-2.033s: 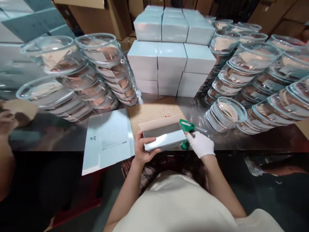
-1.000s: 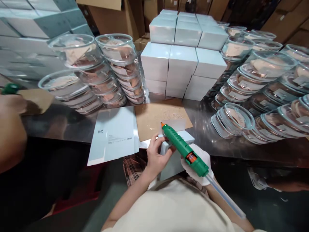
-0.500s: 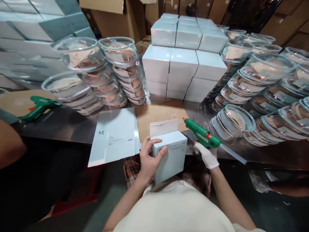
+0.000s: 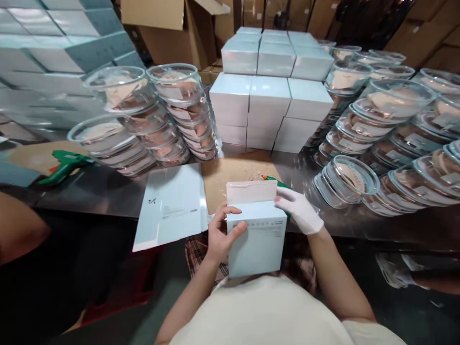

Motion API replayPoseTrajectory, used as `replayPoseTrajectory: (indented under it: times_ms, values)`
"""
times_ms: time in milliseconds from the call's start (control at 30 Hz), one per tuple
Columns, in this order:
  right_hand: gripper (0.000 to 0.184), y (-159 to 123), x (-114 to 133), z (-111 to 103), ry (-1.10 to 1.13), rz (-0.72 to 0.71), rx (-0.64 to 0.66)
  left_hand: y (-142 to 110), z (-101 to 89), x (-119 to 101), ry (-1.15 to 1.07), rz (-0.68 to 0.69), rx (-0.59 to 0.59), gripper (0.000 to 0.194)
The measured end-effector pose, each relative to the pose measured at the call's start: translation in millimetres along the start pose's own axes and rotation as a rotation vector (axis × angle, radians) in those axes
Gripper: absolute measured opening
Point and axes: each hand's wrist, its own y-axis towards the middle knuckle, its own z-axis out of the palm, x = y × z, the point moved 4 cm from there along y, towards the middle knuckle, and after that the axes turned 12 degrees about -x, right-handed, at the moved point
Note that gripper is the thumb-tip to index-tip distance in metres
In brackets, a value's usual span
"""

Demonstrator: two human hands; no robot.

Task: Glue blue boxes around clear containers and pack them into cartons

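Note:
A pale blue box point(image 4: 257, 244) stands tilted at the table's front edge, its white-sided flap point(image 4: 251, 192) raised. My bare left hand point(image 4: 224, 235) grips the box's left side, with the thumb on the front face. At the box's upper right corner is my right hand point(image 4: 301, 211) in a white glove, fingers stretched toward the flap and at the box's edge. Behind this hand lies a green glue gun point(image 4: 284, 185), its orange tip showing past the flap and most of its body hidden. An unfolded pale blue carton sheet point(image 4: 172, 206) lies left of the box.
A brown cardboard sheet point(image 4: 219, 179) lies under the work. White-blue boxes point(image 4: 269, 103) are stacked ahead. Clear round containers stand in stacks at left point(image 4: 183, 110) and right point(image 4: 354, 177). Another green glue gun point(image 4: 64, 166) rests at far left, near another person's arm point(image 4: 21, 227).
My right hand has let go of the green glue gun, which now lies behind the box, and has moved left to the box's upper right corner. My left hand keeps its hold.

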Motion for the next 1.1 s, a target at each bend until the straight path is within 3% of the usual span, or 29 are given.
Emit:
replayPoseTrajectory:
  times_ms: [67, 133, 233, 300, 367, 433, 567, 633, 667, 767, 800, 867, 933, 967, 1033, 1100]
  values:
    - [0.061, -0.3, 6.3, 20.0, 0.1, 0.017, 0.133, 1.6, 6.5, 3.3, -0.024, -0.021, 0.008, 0.049]
    - [0.062, 0.7, 8.7, 23.5, 0.132, -0.014, 0.135, 4.6, 8.4, 9.1, -0.087, -0.051, -0.034, 0.052]
    - [0.081, -5.3, 16.5, 16.9, 0.013, -0.252, 0.286, 10.5, 5.8, 17.1, -0.265, -0.084, -0.066, 0.067]
    - [0.084, -13.3, 23.7, 13.9, -0.123, -0.443, 0.426, 13.9, 1.7, 17.8, -0.291, -0.038, -0.054, 0.064]
    - [0.07, -18.9, 30.8, 14.6, -0.236, -0.59, 0.474, 15.7, -2.0, 15.4, -0.223, 0.035, -0.026, 0.045]
    - [0.051, -21.7, 36.3, 19.8, -0.284, -0.68, 0.499, 15.9, -3.6, 12.3, -0.159, 0.08, -0.002, 0.04]
    - [0.033, -21.4, 32.5, 26.3, -0.255, -0.68, 0.574, 13.5, 0.1, 8.6, -0.141, 0.068, 0.047, 0.038]
    - [0.039, -20.9, 21.5, 19.2, -0.225, -0.614, 0.491, 14.1, 0.4, 7.1, -0.152, 0.066, 0.046, 0.036]
    - [0.049, -21.7, 14.3, 12.2, -0.184, -0.569, 0.376, 15.9, -2.1, 6.4, -0.164, 0.067, 0.006, 0.035]
    - [0.069, -37.9, -13.2, -12.0, -0.025, -0.418, -0.082, 24.7, -19.9, 4.9, -0.259, 0.067, -0.314, 0.034]
    - [0.07, -47.9, -22.7, -13.4, 0.0, -0.374, -0.138, 26.6, -26.6, 4.9, -0.315, 0.072, -0.455, 0.036]
    - [0.066, -67.5, -37.2, -1.8, -0.025, -0.304, -0.058, 26.9, -32.8, 7.1, -0.42, 0.066, -0.654, 0.041]
    - [0.06, -78.7, -42.7, 14.6, -0.049, -0.258, 0.033, 24.3, -27.7, 13.1, -0.462, -0.014, -0.679, 0.044]
    - [0.055, -79.2, -41.3, 19.3, -0.04, -0.256, 0.015, 21.8, -22.7, 17.4, -0.454, -0.081, -0.639, 0.046]
    - [0.042, -71.8, -32.4, 18.7, -0.033, -0.306, -0.113, 15.3, -15.0, 26.3, -0.436, -0.2, -0.56, 0.047]
    - [0.037, -61.7, -17.5, 7.8, -0.092, -0.47, -0.288, 11.2, -16.7, 31.7, -0.434, -0.213, -0.566, 0.048]
